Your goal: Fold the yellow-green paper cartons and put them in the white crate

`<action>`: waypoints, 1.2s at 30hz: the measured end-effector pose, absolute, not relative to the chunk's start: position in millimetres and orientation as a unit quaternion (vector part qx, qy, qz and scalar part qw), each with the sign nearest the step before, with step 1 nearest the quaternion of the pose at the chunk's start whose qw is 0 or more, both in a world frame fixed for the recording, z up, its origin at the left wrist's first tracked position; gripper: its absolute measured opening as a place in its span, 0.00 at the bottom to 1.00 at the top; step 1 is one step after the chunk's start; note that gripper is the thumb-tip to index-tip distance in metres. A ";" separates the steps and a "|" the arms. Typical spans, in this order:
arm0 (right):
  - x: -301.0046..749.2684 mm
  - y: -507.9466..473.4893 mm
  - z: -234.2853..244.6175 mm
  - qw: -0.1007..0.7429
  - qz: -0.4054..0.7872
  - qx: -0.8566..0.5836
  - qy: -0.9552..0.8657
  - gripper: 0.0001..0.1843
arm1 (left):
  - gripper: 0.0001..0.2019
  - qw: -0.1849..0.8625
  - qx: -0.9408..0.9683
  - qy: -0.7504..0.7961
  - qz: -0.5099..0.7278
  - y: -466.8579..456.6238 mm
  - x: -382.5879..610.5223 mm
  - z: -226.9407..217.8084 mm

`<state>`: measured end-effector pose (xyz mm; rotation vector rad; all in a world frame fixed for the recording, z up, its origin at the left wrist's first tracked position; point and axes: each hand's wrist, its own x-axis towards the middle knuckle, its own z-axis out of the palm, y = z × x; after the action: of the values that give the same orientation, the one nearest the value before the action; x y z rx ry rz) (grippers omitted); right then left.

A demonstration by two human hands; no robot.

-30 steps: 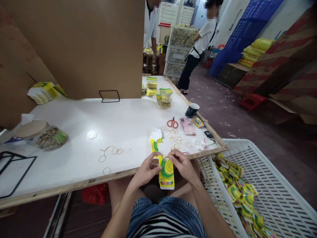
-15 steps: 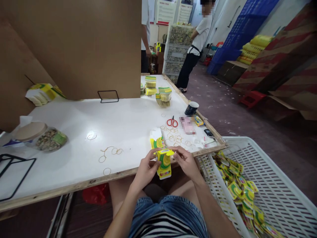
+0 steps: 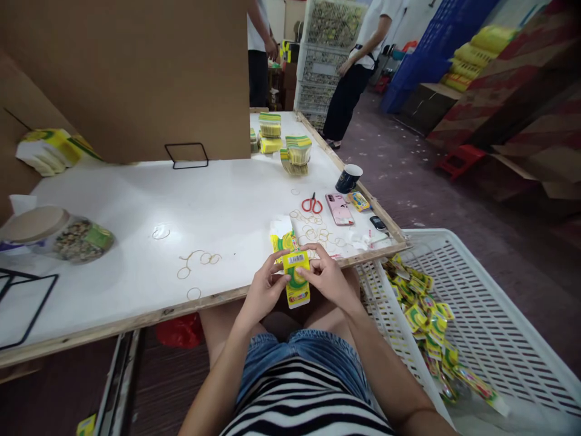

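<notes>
Both my hands grip a small yellow-green carton [image 3: 296,280] just in front of the table's near edge. My left hand [image 3: 264,289] pinches its left side, and my right hand [image 3: 327,279] presses its top flap, where a barcode shows. Another flat yellow-green carton [image 3: 282,240] with a white flap lies on the white table [image 3: 136,218] just beyond my fingers. Loose rubber bands [image 3: 313,230] are scattered near it.
A white slatted crate [image 3: 481,315] at my right holds several flat cartons [image 3: 422,315]. On the table are red scissors [image 3: 311,203], a phone [image 3: 339,209], a dark cup [image 3: 348,178], bundled carton stacks [image 3: 295,154] and a lying jar [image 3: 59,233]. Two people stand beyond.
The carton's top flap has been folded down, so the barcode now shows on top. My hands have drawn closer together on it and the view has tipped downward.
</notes>
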<state>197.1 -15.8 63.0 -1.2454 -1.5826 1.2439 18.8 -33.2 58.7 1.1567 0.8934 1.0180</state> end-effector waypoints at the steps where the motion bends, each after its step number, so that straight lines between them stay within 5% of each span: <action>1: 197.8 -16.5 63.0 0.378 0.494 -0.483 -0.617 0.21 | 0.27 0.637 0.496 0.385 0.447 -32.8 18.8 58.0; 6: 203.4 -17.4 58.5 0.450 0.417 -0.491 -0.618 0.11 | 0.27 0.661 0.486 0.358 0.445 -31.5 24.7 56.3; 11: 214.5 -19.2 46.5 0.522 0.456 -0.466 -0.550 0.10 | 0.26 0.640 0.527 0.349 0.436 -29.0 40.6 53.9; 17: 245.8 -5.7 32.7 0.805 0.278 -0.460 -0.250 0.20 | 0.22 0.380 0.656 0.499 0.420 -3.7 33.6 27.2; 21: 229.2 11.5 7.9 0.652 0.400 -0.545 -0.343 0.22 | 0.21 0.305 0.704 0.564 0.306 6.9 28.2 1.6; 26: 185.0 38.4 -17.5 0.457 0.318 -0.634 -0.537 0.15 | 0.23 0.265 0.744 0.561 0.247 1.2 30.9 -7.4; 36: 173.5 55.5 -27.1 0.500 0.369 -0.607 -0.496 0.12 | 0.22 0.316 0.711 0.551 0.302 3.1 27.5 -9.1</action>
<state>173.5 55.5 -27.1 -1.4673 -1.1982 0.8918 27.5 3.1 -9.1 1.8721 1.4518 0.7966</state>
